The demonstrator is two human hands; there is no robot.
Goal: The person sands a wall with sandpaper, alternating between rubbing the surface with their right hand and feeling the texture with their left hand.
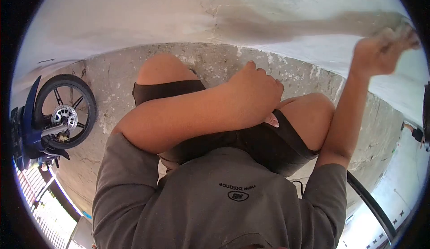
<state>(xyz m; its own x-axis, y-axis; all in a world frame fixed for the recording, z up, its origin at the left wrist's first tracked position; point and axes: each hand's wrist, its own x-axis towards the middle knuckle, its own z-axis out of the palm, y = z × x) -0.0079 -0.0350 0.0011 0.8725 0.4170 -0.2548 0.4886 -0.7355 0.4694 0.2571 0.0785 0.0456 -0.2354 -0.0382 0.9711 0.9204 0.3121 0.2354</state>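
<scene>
My left hand [256, 93] is closed, its fingers curled in, above my right thigh near the knee. Its palm side is turned away, so whatever may be inside is hidden. A small pale tip, perhaps a thumbnail, shows at its lower edge. Far to the right, my right hand [380, 54] is raised at the whitish wall [286, 11]. Motion smears its fingers, and I cannot make out whether they hold anything. A brownish shadow band runs along the wall to the left of that hand.
Worn concrete floor [116, 78] with white specks lies around my bent knees. A motorcycle wheel [66, 111] with a blue fender stands at the left. A black curved bar [371, 204] is at the lower right. Part of another person [416, 134] appears at the far right.
</scene>
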